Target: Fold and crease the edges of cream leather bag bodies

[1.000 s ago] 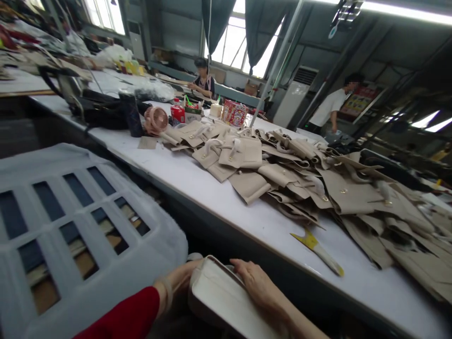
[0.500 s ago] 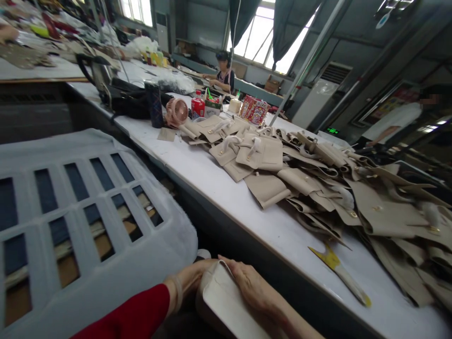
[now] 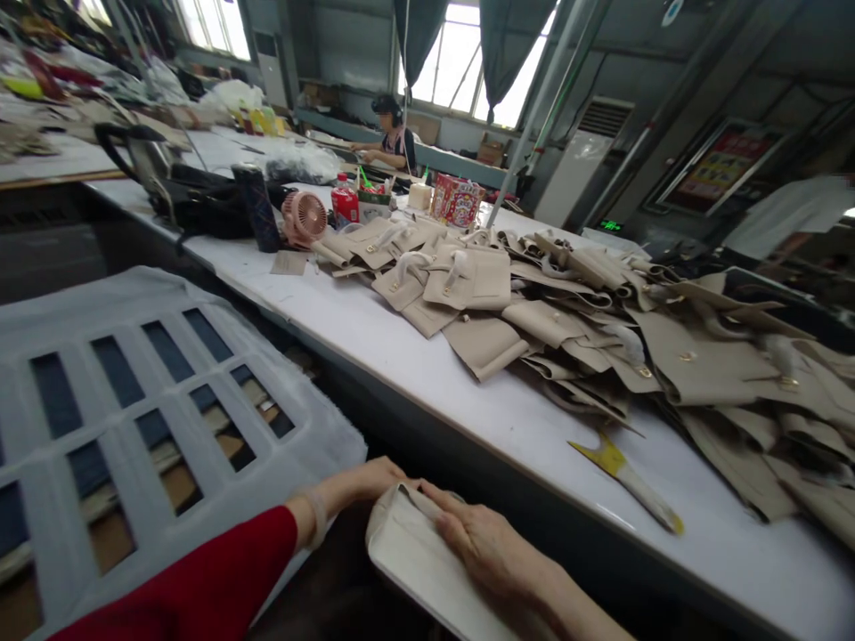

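Low in front of me, below the table's edge, I hold a pale beige bag piece (image 3: 420, 561) with both hands. My left hand (image 3: 370, 481), on a red-sleeved arm, grips its far corner, the fingers tucked behind the piece. My right hand (image 3: 484, 543) lies on top of the piece with its fingers curled over the folded edge. On the white table (image 3: 414, 356) beyond lies a long heap of beige bag panels (image 3: 601, 347) with small metal clasps.
A white plastic crate (image 3: 134, 418) stands at my left. A yellow-tipped tool (image 3: 624, 481) lies near the table's front edge. Farther back stand a pink fan (image 3: 304, 216), a red bottle (image 3: 345, 203), a patterned box (image 3: 456, 200) and a black bag (image 3: 193, 200). One person sits at the far bench, another stands at right.
My view has swung slightly. My right hand has slid along the piece's folded edge, and my left hand has reached further out at its corner. The person at right has moved toward the frame's edge.
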